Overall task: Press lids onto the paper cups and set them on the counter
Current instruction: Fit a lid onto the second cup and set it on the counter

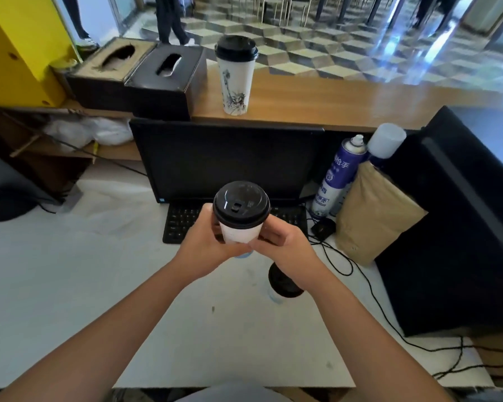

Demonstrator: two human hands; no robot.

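Both our hands, left hand (pixel 206 242) and right hand (pixel 285 245), grasping one lidded paper cup (pixel 240 232), one black lid (pixel 241 203) on it, one more lidded cup (pixel 235 74) on counter (pixel 346 103), two tissue boxes (pixel 163 82).

A lidded cup (pixel 235 75) and two tissue boxes (pixel 137 76) stand on the wooden counter (pixel 346 103).

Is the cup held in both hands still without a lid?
No: the held cup already carries a black lid, gripped from each side by the left hand and the right hand.
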